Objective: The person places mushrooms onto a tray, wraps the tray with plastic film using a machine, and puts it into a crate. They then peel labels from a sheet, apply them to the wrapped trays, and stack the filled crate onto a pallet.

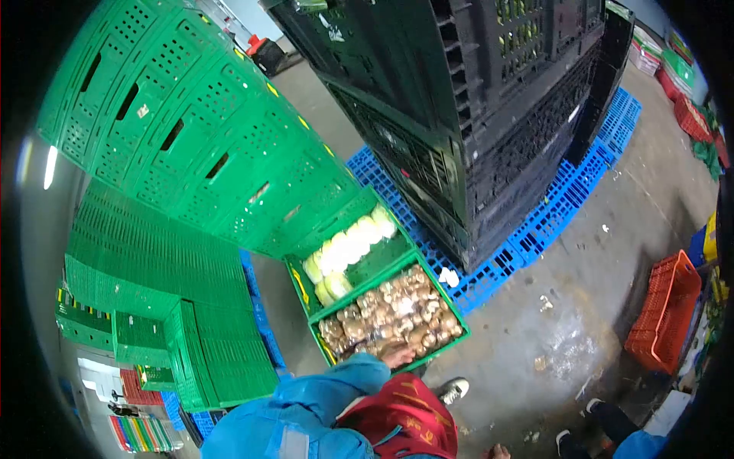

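Note:
My left hand, at the end of a blue sleeve, is at the near side of a green crate. The crate holds several clear-wrapped packs of brown mushrooms. The hand lies over the packs by the near rim; its fingers are too small and blurred to read. Against the far side of this crate stands another green crate with pale cabbages along its far part. My right hand shows only in part at the bottom edge, apart from the crates, its grip hidden.
Tall green crate stacks rise at left. Black crates stand on a blue pallet ahead. An orange crate sits on the wet floor at right. Another person's blue sleeve and dark shoes appear at lower right.

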The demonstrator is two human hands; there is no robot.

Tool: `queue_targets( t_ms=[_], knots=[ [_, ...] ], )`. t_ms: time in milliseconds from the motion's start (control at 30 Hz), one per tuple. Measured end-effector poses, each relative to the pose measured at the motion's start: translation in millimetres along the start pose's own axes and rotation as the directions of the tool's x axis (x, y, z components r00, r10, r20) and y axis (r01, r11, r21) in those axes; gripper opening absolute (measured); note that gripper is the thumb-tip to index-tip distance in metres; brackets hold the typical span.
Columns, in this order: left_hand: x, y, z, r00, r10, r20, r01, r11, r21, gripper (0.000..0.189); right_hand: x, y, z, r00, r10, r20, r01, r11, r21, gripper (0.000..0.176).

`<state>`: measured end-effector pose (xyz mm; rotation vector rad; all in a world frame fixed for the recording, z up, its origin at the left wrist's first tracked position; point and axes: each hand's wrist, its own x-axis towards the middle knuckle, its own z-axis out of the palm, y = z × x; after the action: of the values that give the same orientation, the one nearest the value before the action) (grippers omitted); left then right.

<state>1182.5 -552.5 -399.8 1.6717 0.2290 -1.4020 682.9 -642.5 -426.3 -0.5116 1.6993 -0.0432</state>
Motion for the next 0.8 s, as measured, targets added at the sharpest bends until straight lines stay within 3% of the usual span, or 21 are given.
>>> queue_targets(
  t_ms=[67,133,333,400,467,500,600,667,700,733,767,800],
  knots=[
    [16.8,-30.3,0.2,0.997,0.079,-0.008,-0.079,0.997,0.007,0.036,9.1,4.1,-21.5,0.998,-0.055,-0.033,0.058,0.995,0.08,0.049],
    [-2.9,-16.2,21.0,0.999,0.01,-0.049,-0.011,1.0,-0.006,0.034,11.3,-1.6,-45.0,0.988,-0.147,0.048,0.141,0.984,0.105,0.025],
    [-28.2,19.3,74.3,0.989,0.138,0.046,-0.142,0.985,0.097,0.032,-23.2,-18.6,-62.2,0.98,-0.198,0.024,0.184,0.943,0.277,0.021],
    [-42.6,49.3,95.8,0.982,0.185,0.039,-0.188,0.977,0.1,0.03,-30.7,-15.7,-70.4,0.991,-0.132,-0.011,0.128,0.931,0.341,0.017],
    [-34.5,74.5,104.5,0.947,0.313,0.074,-0.298,0.939,-0.17,0.027,-45.3,-16.2,-80.9,0.99,-0.129,-0.052,0.139,0.937,0.322,0.017],
    [-32.7,97.4,104.9,0.916,0.397,0.057,-0.39,0.916,-0.096,0.029,-43.7,-13.8,-89.0,0.992,-0.119,-0.04,0.126,0.941,0.313,0.017],
    [-50.1,157.9,117.8,0.804,0.575,-0.152,-0.593,0.793,-0.135,0.047,-42.8,-30.6,-106.1,0.992,-0.122,-0.036,0.127,0.949,0.288,0.017],
    [-43.0,186.3,114.4,0.638,0.736,-0.225,-0.767,0.633,-0.102,0.059,-34.0,-64.9,-107.4,0.989,-0.146,-0.041,0.151,0.952,0.265,0.017],
    [-54.3,203.4,118.0,0.55,0.786,-0.284,-0.81,0.584,0.048,0.066,-26.3,-86.4,-103.0,0.982,-0.19,-0.02,0.189,0.948,0.255,0.017],
    [-61.0,218.2,119.2,0.481,0.832,-0.275,-0.855,0.515,0.062,0.075,-21.6,-112.4,-95.3,0.972,-0.234,0.004,0.226,0.943,0.246,0.016],
    [-68.8,229.2,123.8,0.448,0.84,-0.307,-0.852,0.505,0.139,0.078,-15.8,-142.2,-85.2,0.938,-0.342,0.051,0.323,0.919,0.225,0.02],
    [-80.0,243.1,129.9,0.409,0.848,-0.336,-0.843,0.492,0.217,0.081,-5.4,-176.1,-74.3,0.936,-0.346,0.072,0.333,0.932,0.145,0.022]
  ],
)
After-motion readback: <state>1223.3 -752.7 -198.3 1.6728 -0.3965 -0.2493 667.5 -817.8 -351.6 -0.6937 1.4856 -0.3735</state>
